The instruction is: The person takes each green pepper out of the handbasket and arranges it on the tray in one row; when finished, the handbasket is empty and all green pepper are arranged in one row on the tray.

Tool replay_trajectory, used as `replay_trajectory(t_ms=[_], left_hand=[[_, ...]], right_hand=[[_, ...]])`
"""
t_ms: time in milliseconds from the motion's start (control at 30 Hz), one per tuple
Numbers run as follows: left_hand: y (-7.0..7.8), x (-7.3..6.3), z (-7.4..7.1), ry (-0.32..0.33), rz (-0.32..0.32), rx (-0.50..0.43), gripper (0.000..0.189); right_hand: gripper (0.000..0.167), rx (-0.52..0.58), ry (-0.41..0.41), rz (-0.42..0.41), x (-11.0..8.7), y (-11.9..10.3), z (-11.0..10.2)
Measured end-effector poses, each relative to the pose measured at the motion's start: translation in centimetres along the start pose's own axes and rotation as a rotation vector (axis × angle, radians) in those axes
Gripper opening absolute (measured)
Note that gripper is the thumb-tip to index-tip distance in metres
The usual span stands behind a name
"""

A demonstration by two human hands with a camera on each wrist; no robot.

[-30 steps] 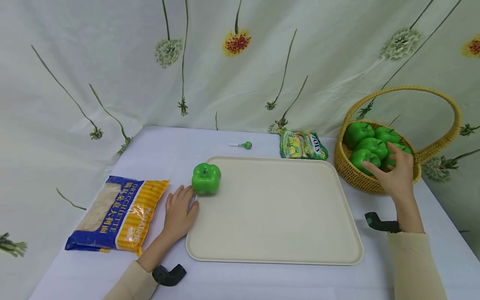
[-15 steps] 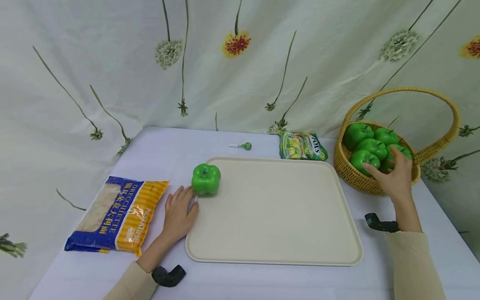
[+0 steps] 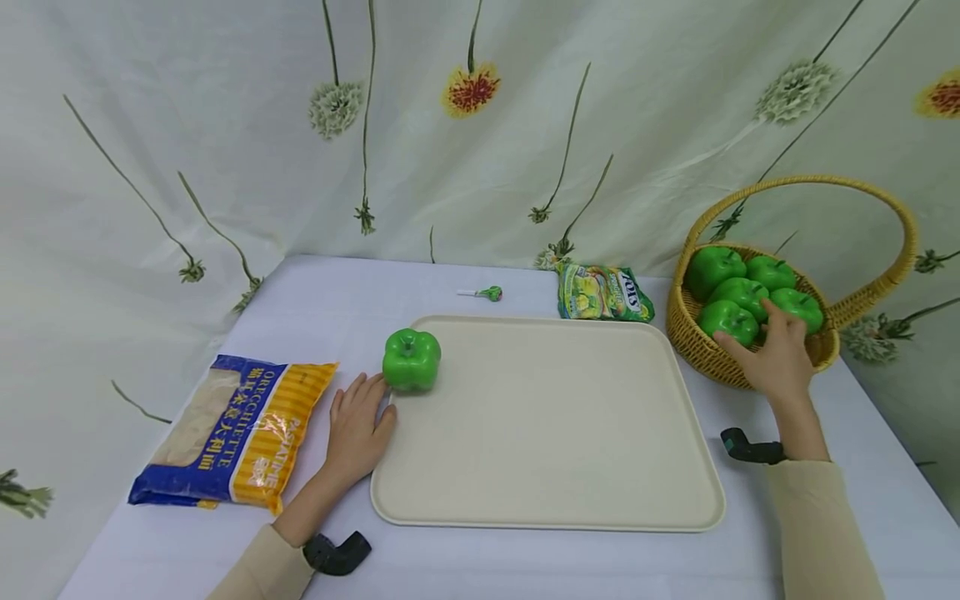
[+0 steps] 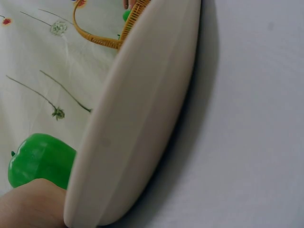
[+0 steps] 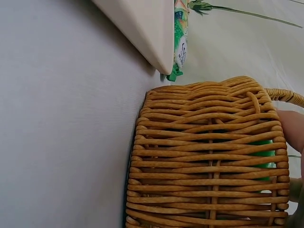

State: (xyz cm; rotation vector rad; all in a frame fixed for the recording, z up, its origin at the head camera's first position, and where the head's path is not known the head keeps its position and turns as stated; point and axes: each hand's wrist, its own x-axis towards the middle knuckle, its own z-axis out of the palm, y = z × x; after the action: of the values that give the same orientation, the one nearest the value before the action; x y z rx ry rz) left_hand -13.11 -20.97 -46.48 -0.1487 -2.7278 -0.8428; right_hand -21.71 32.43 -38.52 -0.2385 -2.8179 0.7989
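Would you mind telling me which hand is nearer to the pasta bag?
The left hand: it lies just right of the pasta bag, at the left edge of the tray, while the right hand is at the basket, across the tray from the bag.

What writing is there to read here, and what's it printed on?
"ORECCHIETTE": pasta bag, blue band.
"意大利面": same band; the characters before it are blurred.
"PASTATIME", probably: same bag, yellow part, partly lost in glare.
Green snack bag: large white letters, possibly ending "OTS", too blurred to be sure; smaller print unreadable.
Lollipop: too small to read anything.
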Motion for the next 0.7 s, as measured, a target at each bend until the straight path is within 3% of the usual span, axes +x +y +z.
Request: replay_trajectory(t_ms=[300,700], left_hand=[[-0.1,-0.11,0.01,-0.016,-0.011,0.002,0.041],[-0.01,-0.12,-0.18,-0.034,-0.022,0.004,0.042]], right_hand=[[0.089,-0.111,-0.066,-0.005,-0.02,-0.12,0.19],[0.086,-0.139,-0.028,-0.019,0.0,0.13,0.71]])
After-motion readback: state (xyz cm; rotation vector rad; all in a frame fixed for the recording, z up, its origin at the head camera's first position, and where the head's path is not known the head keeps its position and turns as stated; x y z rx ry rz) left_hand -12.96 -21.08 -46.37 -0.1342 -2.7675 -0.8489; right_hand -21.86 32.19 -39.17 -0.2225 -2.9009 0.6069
